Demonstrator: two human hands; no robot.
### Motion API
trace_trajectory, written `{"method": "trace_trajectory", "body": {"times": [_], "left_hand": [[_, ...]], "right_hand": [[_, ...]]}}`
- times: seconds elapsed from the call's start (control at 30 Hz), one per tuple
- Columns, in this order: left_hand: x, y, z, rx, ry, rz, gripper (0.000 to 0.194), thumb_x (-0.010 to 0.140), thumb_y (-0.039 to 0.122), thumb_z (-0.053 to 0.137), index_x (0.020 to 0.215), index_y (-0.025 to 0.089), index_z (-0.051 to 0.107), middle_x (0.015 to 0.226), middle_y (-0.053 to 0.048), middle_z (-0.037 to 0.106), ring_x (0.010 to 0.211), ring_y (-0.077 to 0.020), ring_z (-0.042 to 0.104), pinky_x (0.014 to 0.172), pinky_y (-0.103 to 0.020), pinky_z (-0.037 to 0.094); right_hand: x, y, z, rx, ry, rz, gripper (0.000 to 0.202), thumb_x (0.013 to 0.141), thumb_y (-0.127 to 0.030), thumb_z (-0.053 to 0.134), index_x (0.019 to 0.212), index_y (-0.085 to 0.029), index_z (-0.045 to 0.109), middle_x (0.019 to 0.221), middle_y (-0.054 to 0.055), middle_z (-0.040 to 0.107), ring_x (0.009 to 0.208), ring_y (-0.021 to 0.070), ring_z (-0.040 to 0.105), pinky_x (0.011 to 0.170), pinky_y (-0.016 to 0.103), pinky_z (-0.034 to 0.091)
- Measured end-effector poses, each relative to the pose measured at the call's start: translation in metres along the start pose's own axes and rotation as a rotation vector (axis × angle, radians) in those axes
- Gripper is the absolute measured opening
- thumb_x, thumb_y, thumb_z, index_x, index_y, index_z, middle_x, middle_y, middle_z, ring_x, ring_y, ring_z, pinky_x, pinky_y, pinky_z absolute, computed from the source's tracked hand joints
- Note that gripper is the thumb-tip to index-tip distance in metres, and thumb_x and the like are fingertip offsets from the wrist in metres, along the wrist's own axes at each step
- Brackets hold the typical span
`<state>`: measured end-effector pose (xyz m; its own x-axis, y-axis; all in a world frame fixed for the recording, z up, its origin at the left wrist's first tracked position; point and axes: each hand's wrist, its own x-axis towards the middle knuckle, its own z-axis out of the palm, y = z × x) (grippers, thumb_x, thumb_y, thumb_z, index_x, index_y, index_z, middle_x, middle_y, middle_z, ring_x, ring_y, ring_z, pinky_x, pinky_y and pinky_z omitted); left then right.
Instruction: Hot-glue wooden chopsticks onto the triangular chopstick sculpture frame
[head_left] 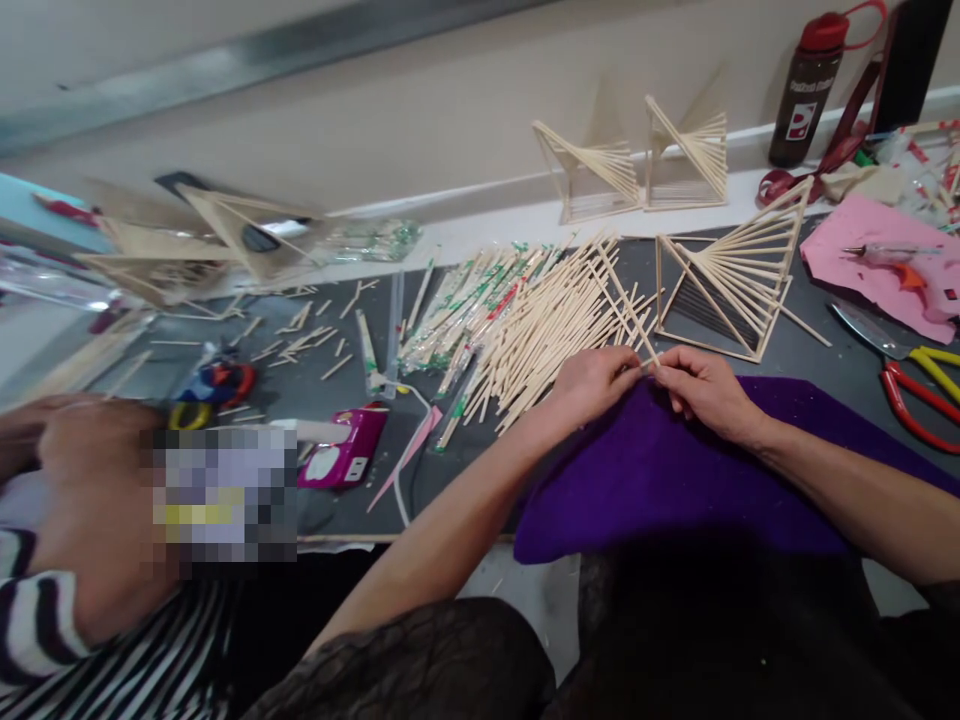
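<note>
My left hand [600, 385] and my right hand [709, 392] meet at the front edge of the table, both with fingers pinched. Between them slant thin wooden chopsticks [628, 305], gripped at their near ends; the exact number is hard to make out. Under my hands a purple cloth [600, 490] hangs over the table edge. Just beyond lies a heap of loose chopsticks [540, 335], beside chopsticks in printed wrappers [457, 305]. A twisted frame built of sticks [739, 270] stands behind my right hand.
Two more stick frames [600, 170] stand along the wall, near a dark bottle with a red lid [806, 90]. Red-and-yellow-handled cutters [919, 385] and pink foam [870, 265] lie right. Left are a magenta power strip [352, 448] and a co-worker's arm [97, 500].
</note>
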<state>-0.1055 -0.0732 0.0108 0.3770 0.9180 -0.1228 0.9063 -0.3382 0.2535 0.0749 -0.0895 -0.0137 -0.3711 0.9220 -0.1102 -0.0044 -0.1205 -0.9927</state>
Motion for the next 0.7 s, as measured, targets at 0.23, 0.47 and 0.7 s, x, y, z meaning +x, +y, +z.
{"method": "trace_trajectory", "body": {"times": [0.23,0.47,0.7], "left_hand": [[0.010,-0.041,-0.011,0.230,0.201,-0.171,0.021,0.090,0.036,0.054,0.094,0.024,0.071,0.090,-0.005,0.075,0.081,-0.0209,0.065,0.062,-0.029,0.038],[-0.009,-0.022,-0.025,0.272,0.742,0.180,0.019,0.093,0.031,0.055,0.093,0.025,0.073,0.087,-0.003,0.075,0.081,-0.0175,0.063,0.071,-0.030,0.045],[-0.017,0.009,-0.009,0.286,0.920,0.313,0.021,0.091,0.016,0.055,0.091,0.027,0.073,0.091,-0.002,0.075,0.085,-0.0150,0.064,0.071,-0.027,0.049]], "right_hand": [[-0.001,-0.005,0.002,0.004,0.013,0.022,0.025,0.079,-0.042,0.063,0.076,-0.017,0.060,0.046,-0.007,0.047,0.039,0.0060,0.042,0.038,0.017,0.030],[0.004,-0.006,-0.001,0.195,0.084,0.032,0.029,0.072,-0.044,0.069,0.076,-0.018,0.059,0.046,-0.008,0.050,0.036,0.0056,0.040,0.033,0.016,0.031],[0.005,-0.011,-0.003,0.298,0.048,0.055,0.020,0.074,-0.034,0.070,0.077,-0.015,0.063,0.058,-0.004,0.060,0.038,0.0041,0.046,0.031,0.014,0.033]]}}
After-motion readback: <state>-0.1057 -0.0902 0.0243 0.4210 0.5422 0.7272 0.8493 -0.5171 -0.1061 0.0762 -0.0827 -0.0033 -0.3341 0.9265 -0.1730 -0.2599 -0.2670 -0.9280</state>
